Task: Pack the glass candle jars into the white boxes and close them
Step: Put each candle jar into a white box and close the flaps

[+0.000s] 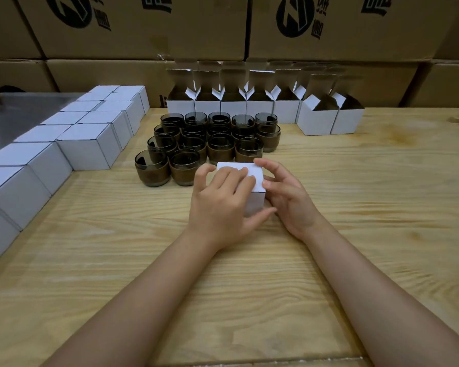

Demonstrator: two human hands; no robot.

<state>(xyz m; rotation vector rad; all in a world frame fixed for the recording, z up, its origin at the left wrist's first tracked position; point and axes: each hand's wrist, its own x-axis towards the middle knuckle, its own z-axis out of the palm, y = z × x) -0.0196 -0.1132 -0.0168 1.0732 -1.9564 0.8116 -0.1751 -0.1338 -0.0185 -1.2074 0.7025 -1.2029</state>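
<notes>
Centre frame, on the wooden tabletop (pixel 368 186): left hand (pixel 220 205) grips a closed white cardboard box (pixel 256 203); right hand (pixel 286 197), fingers relaxed, touches its side.

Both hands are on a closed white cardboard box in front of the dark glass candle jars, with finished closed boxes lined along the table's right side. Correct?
Wrong side. The head view shows the finished closed white cardboard boxes lined along the wooden table's left side; the rest stands.

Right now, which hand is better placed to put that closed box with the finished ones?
Probably left: the left hand holds the closed box from above, and the finished boxes sit on its side.
</notes>
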